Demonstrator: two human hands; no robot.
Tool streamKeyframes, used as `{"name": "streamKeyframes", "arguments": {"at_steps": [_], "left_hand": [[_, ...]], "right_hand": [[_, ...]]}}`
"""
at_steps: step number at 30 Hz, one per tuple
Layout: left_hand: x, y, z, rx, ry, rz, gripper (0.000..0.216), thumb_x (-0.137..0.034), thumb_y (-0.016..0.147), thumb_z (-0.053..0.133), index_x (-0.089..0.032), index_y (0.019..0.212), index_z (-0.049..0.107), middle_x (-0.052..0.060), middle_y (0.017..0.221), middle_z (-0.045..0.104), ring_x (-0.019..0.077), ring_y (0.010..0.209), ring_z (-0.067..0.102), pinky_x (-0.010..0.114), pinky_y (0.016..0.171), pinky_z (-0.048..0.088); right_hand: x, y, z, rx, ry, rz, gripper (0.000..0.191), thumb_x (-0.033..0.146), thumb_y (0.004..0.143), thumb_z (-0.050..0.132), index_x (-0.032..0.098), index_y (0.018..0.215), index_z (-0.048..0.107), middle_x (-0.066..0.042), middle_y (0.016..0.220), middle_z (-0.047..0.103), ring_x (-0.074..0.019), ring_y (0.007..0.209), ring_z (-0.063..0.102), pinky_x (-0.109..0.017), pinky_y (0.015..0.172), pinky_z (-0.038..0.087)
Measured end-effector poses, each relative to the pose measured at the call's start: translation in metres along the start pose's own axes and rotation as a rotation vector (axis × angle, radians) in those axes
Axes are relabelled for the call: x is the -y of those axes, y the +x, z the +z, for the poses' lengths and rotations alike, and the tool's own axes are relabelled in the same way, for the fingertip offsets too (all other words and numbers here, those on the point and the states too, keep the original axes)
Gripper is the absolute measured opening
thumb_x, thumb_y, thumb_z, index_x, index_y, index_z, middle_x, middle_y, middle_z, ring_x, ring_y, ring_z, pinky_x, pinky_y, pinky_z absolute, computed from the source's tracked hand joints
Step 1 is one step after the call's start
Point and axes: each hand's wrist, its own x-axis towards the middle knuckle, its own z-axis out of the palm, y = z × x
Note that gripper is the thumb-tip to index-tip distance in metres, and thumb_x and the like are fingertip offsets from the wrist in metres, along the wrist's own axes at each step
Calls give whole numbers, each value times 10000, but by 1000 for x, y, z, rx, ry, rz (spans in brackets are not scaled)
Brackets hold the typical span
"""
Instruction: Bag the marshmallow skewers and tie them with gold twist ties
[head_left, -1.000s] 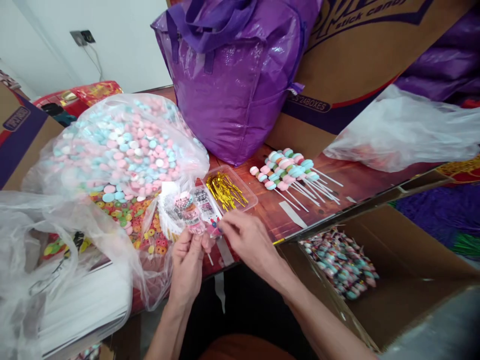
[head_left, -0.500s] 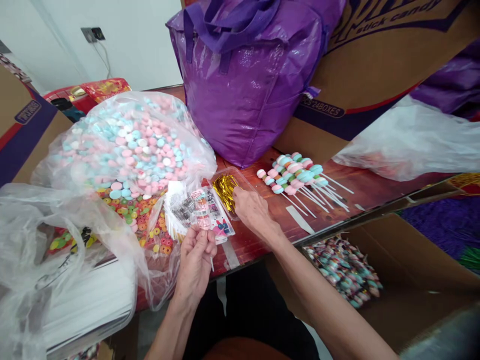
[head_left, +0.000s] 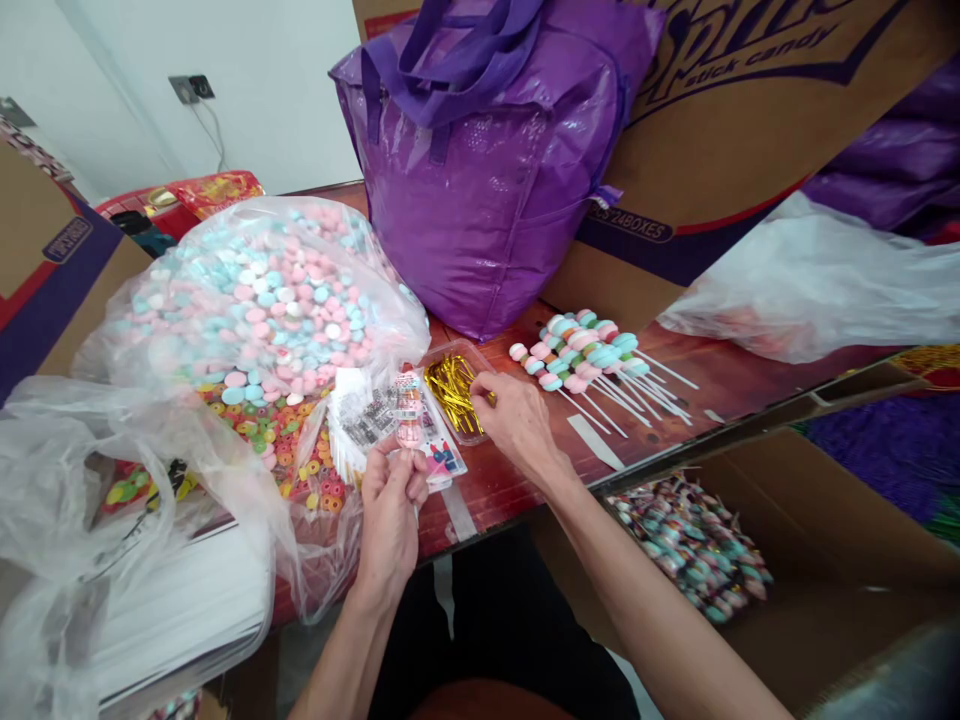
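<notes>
While the left hand (head_left: 394,490) pinches a wrapped candy stick (head_left: 409,412) at its 12 o'clock, the right hand (head_left: 516,415) is curled at the 3 o'clock side of a clear tray (head_left: 472,353) of gold ties (head_left: 448,390); can't tell if it's got one. Slacken that pinch and the candy could drop on the counter (head_left: 495,490); tangled ties might drag out together.

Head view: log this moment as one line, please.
left hand: holds wrapped candy stick | right hand: at gold ties, grip contents unclear | table: candy skewers lying grouped
</notes>
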Motion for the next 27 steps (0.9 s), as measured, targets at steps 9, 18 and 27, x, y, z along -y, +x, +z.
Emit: {"name": "streamKeyframes", "arguments": {"at_steps": [9,18,27], "left_hand": [[-4,3,10,74,74,-1,264,-228,721,757,-208,816,512,-49,671,565,55,533,382,186,539,298],[5,-6,12,181,170,-13,278,-319,776,788,-184,770,544,-32,674,565,58,550,381,192,518,287],[9,-6,14,121,174,-9,336,-351,727,839,-161,758,564,-36,632,545,36,508,368,158,475,279]], "right_hand": [[5,-57,2,241,914,-182,126,253,848,606,181,799,697,6,713,646,-140,668,558,-255,643,439],[-1,-69,6,275,1091,76,130,284,757,678,169,702,655,46,582,535,-87,508,395,-221,476,311],[10,-86,21,159,1085,88,204,351,869,611,181,756,607,31,625,543,-116,555,461,-240,535,386]]}}
